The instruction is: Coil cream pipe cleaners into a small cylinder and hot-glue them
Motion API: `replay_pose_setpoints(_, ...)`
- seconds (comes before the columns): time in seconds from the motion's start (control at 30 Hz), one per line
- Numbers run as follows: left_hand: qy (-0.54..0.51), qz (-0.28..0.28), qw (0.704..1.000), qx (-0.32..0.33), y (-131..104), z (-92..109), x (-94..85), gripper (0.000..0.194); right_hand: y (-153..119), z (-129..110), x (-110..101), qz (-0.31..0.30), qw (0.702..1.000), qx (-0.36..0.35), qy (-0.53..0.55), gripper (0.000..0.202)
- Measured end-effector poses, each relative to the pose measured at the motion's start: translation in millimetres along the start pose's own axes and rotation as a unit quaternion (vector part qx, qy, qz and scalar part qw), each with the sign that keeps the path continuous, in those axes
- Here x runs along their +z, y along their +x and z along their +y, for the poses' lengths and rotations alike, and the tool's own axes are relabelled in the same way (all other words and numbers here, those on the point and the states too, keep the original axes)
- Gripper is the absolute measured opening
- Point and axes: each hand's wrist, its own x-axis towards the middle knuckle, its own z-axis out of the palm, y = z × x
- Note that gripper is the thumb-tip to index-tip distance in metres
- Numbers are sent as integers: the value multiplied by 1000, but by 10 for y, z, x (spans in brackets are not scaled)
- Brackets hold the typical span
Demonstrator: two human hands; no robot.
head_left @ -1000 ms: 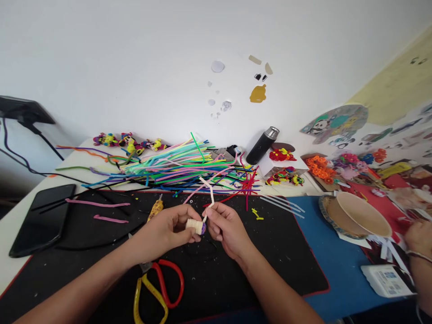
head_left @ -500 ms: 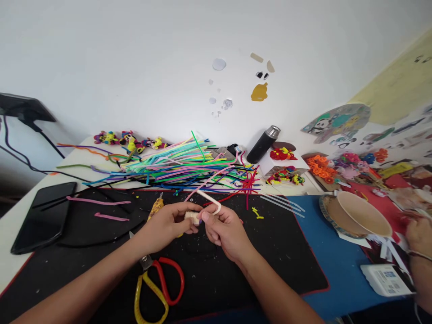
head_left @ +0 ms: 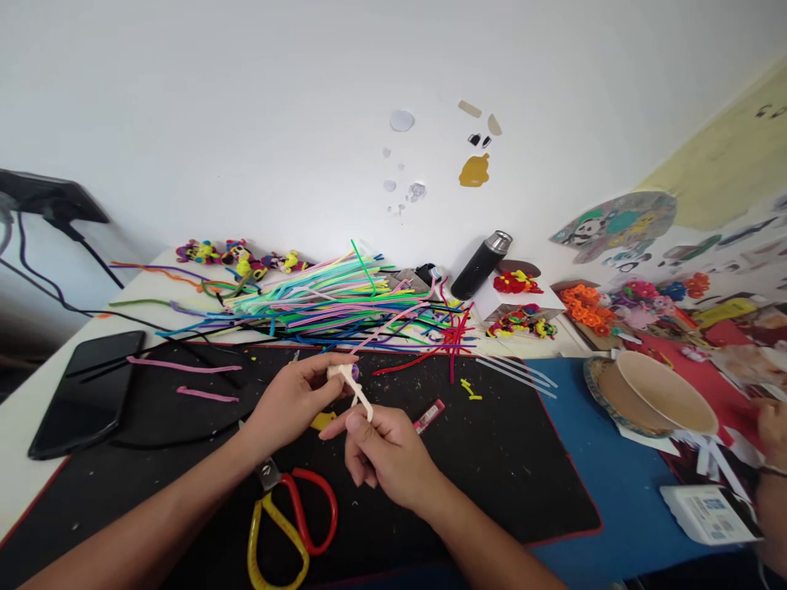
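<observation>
Over the black mat, my left hand point(head_left: 286, 410) is closed around a small cream coiled pipe-cleaner piece, mostly hidden by its fingers. A purple bit point(head_left: 355, 371) shows at that piece's right side. From it a cream pipe cleaner point(head_left: 358, 392) slants down to my right hand point(head_left: 390, 455), which pinches the far end between thumb and finger. Below my left wrist lie scissors point(head_left: 293, 508) with one red and one yellow handle. Part of a yellow object point(head_left: 324, 420) shows beneath the left fingers. A pink-and-white stick-like item point(head_left: 429, 416) rests just beyond my right hand.
A heap of coloured pipe cleaners point(head_left: 320, 299) lies along the wall, with a black flask point(head_left: 481, 266) beside it. At left is a dark phone point(head_left: 86, 393). To the right stand bowls point(head_left: 667, 393) and a white box point(head_left: 710, 514); another person's hand point(head_left: 771, 426) is at the edge.
My right hand has moved down and toward me, away from the left. The cream pipe cleaner now stretches between both hands. The pink-and-white item has come into fuller view.
</observation>
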Motion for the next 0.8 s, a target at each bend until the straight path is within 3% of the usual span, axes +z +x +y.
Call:
replay_pose_setpoints(0.17, -119, 11, 991, -54, 45, -3, -54, 39, 50, 2, -28, 41, 999, -16, 21, 63)
replay_pose_setpoints(0.37, -246, 55, 965, -75, 93, -33, -133, 37, 77, 151, -108, 122, 983, -17, 134, 55)
replay_pose_setpoints(0.53, -237, 68, 967, -70, 95, -24, -146, 37, 110, 192, -176, 174, 956, -17, 237, 52)
replay_pose_setpoints(0.8, -128, 70, 989, -7, 18, 94, -105, 48, 87, 190, -208, 162, 942, 14, 293, 52)
